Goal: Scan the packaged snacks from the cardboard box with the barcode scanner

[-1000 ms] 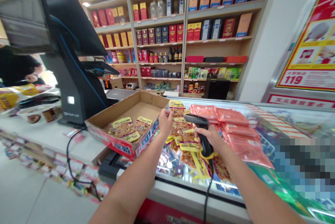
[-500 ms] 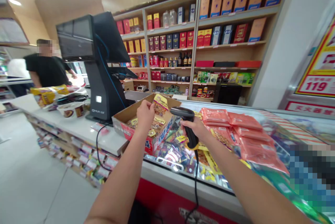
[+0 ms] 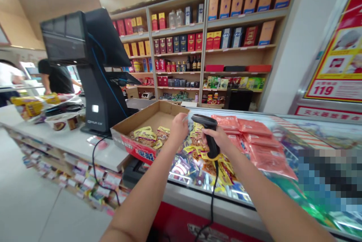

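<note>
My left hand (image 3: 178,130) is curled shut over the corner of an open cardboard box (image 3: 149,115), with a thin snack packet (image 3: 185,118) showing edge-on past my fingers. Several yellow-labelled snack packets (image 3: 144,138) lie in the box. My right hand (image 3: 216,140) grips a black corded barcode scanner (image 3: 210,136), its nose pointing left towards my left hand. The scanner's black cord (image 3: 213,193) hangs down over the freezer's front edge. Below both hands, under the glass of a chest freezer (image 3: 203,170), lie many colourful packets.
Salmon-pink packets (image 3: 254,136) lie on the freezer to the right. The box sits on a white counter (image 3: 85,151) beside a black till terminal (image 3: 96,79). A person in a black shirt (image 3: 56,77) stands beyond it. Liquor-box shelves (image 3: 181,45) fill the back wall.
The view has turned slightly right. The yellow packet's broad face, shown above my left hand earlier, has turned edge-on. My hands have shifted little, and the person in black has moved back.
</note>
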Action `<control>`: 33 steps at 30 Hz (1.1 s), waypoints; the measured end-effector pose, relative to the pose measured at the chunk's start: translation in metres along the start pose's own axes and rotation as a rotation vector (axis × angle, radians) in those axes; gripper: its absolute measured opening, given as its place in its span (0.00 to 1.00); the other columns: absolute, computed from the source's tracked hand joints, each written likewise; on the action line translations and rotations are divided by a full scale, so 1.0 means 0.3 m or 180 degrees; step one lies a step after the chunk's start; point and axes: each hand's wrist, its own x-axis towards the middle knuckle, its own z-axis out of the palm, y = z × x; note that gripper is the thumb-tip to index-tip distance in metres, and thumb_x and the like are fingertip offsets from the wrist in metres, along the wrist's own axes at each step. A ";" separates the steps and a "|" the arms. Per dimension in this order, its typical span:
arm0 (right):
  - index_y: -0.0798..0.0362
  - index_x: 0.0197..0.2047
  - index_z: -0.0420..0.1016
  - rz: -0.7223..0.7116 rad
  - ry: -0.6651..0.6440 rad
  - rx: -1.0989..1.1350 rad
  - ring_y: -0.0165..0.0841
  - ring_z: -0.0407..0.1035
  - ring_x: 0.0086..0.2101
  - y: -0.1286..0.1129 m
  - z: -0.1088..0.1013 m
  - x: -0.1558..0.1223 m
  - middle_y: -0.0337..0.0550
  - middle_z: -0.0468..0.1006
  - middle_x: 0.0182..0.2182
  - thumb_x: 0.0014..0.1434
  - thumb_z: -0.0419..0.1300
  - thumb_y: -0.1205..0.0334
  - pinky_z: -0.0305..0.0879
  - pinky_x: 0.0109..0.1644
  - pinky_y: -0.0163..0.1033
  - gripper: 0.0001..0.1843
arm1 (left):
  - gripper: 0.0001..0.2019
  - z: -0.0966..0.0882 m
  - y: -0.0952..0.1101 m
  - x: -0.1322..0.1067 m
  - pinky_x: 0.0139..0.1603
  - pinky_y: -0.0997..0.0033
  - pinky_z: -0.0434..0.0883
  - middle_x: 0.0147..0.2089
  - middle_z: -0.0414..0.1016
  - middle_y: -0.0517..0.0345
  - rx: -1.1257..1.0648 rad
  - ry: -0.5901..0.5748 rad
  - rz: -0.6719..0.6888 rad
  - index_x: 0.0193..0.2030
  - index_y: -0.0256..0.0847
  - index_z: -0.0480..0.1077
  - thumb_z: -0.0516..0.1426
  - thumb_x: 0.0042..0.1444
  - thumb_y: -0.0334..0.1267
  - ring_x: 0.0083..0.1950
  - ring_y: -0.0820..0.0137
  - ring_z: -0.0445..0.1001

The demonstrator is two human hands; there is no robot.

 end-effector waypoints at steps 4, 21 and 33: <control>0.55 0.20 0.73 -0.0088 0.0533 0.0041 0.29 0.65 0.15 0.003 -0.145 0.009 0.40 0.72 0.13 0.44 0.66 0.54 0.63 0.19 0.34 0.13 | 0.16 0.202 0.039 -0.009 0.52 0.64 0.70 0.48 0.78 0.42 0.0532 -0.0973 -0.0569 0.49 0.36 0.69 0.57 0.58 0.42 0.52 0.58 0.76; 0.55 0.19 0.73 0.0205 0.0680 -0.0044 0.30 0.65 0.15 0.103 -0.250 -0.019 0.40 0.72 0.14 0.46 0.66 0.54 0.64 0.20 0.36 0.14 | 0.08 0.334 -0.149 0.017 0.34 0.73 0.63 0.27 0.69 0.61 -0.0792 0.0256 -0.0954 0.28 0.41 0.62 0.55 0.57 0.38 0.30 0.71 0.69; 0.55 0.20 0.72 0.0314 0.0101 -0.0497 0.28 0.65 0.14 0.106 -0.236 -0.043 0.39 0.72 0.14 0.46 0.66 0.54 0.63 0.20 0.34 0.14 | 0.08 0.321 -0.151 0.011 0.32 0.74 0.63 0.28 0.69 0.62 -0.1281 0.0619 -0.0914 0.33 0.42 0.59 0.51 0.61 0.41 0.30 0.71 0.70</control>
